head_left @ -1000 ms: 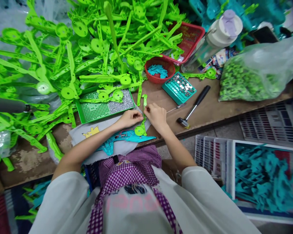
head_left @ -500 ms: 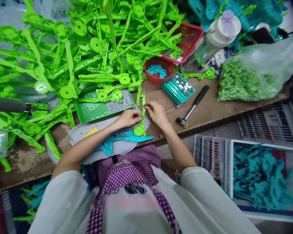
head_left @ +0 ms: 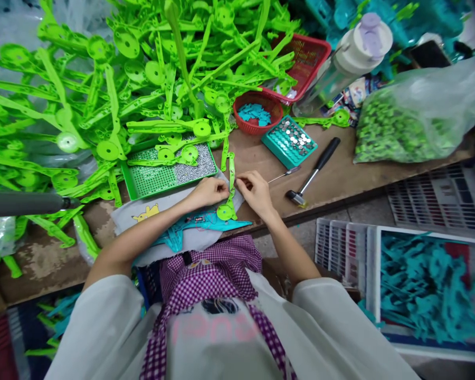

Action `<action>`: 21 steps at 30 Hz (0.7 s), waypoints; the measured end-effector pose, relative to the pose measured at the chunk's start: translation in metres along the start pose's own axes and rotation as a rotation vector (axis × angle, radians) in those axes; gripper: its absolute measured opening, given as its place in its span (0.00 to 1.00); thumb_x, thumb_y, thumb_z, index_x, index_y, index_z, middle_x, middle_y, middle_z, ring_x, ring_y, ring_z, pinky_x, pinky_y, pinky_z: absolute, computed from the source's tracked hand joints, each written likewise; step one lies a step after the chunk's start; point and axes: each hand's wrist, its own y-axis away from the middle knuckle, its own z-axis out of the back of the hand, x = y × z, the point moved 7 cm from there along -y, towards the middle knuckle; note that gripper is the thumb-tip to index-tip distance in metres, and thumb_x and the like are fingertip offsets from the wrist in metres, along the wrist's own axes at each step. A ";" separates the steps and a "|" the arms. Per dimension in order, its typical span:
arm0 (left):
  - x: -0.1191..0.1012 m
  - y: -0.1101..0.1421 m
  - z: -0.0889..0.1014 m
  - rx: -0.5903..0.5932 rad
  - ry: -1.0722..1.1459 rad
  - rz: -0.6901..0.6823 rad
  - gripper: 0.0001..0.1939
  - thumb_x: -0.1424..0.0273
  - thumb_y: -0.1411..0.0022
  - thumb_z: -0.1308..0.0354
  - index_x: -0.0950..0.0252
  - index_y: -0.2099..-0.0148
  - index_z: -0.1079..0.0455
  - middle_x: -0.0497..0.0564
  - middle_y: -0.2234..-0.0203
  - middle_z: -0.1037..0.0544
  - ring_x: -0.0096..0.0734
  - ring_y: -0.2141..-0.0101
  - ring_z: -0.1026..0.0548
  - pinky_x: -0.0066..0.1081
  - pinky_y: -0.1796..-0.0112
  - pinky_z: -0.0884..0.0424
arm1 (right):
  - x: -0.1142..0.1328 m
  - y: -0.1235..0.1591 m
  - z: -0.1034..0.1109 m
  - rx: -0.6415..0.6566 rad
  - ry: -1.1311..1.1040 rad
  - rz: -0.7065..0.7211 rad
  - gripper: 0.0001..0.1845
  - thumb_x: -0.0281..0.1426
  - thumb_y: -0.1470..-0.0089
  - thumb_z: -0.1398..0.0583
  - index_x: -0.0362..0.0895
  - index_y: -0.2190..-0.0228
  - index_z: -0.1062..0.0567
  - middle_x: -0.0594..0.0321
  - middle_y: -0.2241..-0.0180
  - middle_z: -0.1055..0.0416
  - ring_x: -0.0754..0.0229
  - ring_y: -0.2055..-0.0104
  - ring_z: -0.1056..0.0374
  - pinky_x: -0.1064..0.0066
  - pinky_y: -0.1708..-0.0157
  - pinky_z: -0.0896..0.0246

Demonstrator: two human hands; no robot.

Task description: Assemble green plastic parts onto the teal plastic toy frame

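Note:
A long green plastic arm piece [head_left: 231,182] with a round end lies upright on a grey cloth [head_left: 150,211] at the table's near edge. My left hand [head_left: 208,191] is closed in a pinch against its left side. My right hand [head_left: 257,192] pinches it from the right, fingers together at the strip. What the fingertips hold besides the strip is too small to see. A teal plastic piece [head_left: 206,224] with thin red wires lies under the green piece's round end.
A big heap of green plastic arms [head_left: 114,79] fills the back left. Near my hands are a green tray of tiny screws [head_left: 170,169], a teal tray of metal discs [head_left: 288,141], a round red basket [head_left: 257,113], a hammer [head_left: 312,174] and a bagged pile of green parts [head_left: 411,121]. A crate of teal parts [head_left: 427,285] stands at the lower right.
My right hand has shifted slightly down along the green strip. Both hands stay pinched on it. A grey handle at the left edge reaches further into view.

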 end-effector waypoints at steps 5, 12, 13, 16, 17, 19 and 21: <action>0.000 0.000 0.000 0.006 0.034 -0.007 0.09 0.67 0.45 0.43 0.66 0.69 0.24 0.47 0.77 0.25 0.28 0.73 0.31 0.29 0.68 0.39 | 0.003 0.003 -0.007 0.040 0.087 0.069 0.13 0.32 0.37 0.44 0.46 0.56 0.20 0.56 0.58 0.23 0.55 0.57 0.26 0.64 0.56 0.31; -0.001 0.001 -0.001 0.017 0.018 -0.005 0.06 0.69 0.47 0.44 0.65 0.71 0.26 0.46 0.78 0.28 0.27 0.74 0.33 0.29 0.68 0.40 | -0.007 0.006 -0.007 0.004 0.020 0.036 0.09 0.32 0.38 0.40 0.45 0.60 0.20 0.58 0.63 0.23 0.58 0.64 0.27 0.66 0.61 0.30; -0.001 0.001 -0.001 0.015 0.014 -0.005 0.06 0.69 0.47 0.44 0.65 0.71 0.27 0.46 0.79 0.28 0.27 0.74 0.33 0.29 0.68 0.40 | -0.006 0.007 -0.007 0.010 0.041 0.051 0.10 0.32 0.37 0.41 0.45 0.60 0.20 0.57 0.62 0.23 0.57 0.62 0.27 0.66 0.59 0.30; -0.003 0.000 0.000 0.019 0.006 -0.002 0.05 0.71 0.47 0.44 0.65 0.72 0.28 0.45 0.80 0.30 0.27 0.74 0.34 0.30 0.68 0.40 | 0.000 0.011 -0.014 0.085 0.212 0.125 0.13 0.31 0.34 0.45 0.45 0.56 0.20 0.54 0.58 0.23 0.53 0.56 0.28 0.62 0.54 0.31; -0.003 -0.001 0.000 0.022 0.002 -0.002 0.04 0.71 0.48 0.44 0.65 0.72 0.28 0.45 0.80 0.30 0.27 0.74 0.34 0.30 0.68 0.40 | 0.002 0.012 -0.016 0.119 0.292 0.147 0.15 0.30 0.34 0.46 0.45 0.54 0.21 0.53 0.58 0.24 0.52 0.55 0.29 0.61 0.53 0.31; -0.003 -0.002 0.000 0.027 -0.005 0.001 0.04 0.72 0.48 0.43 0.65 0.72 0.28 0.44 0.80 0.30 0.27 0.74 0.34 0.30 0.68 0.41 | 0.004 0.013 -0.020 0.182 0.432 0.187 0.18 0.28 0.34 0.48 0.45 0.51 0.22 0.51 0.56 0.24 0.50 0.55 0.30 0.59 0.53 0.32; -0.003 -0.002 0.000 0.032 -0.002 0.005 0.04 0.72 0.48 0.43 0.65 0.72 0.28 0.44 0.80 0.30 0.27 0.74 0.34 0.30 0.68 0.41 | 0.004 0.012 -0.021 0.230 0.490 0.224 0.19 0.27 0.34 0.49 0.45 0.48 0.23 0.51 0.54 0.24 0.50 0.55 0.30 0.58 0.53 0.32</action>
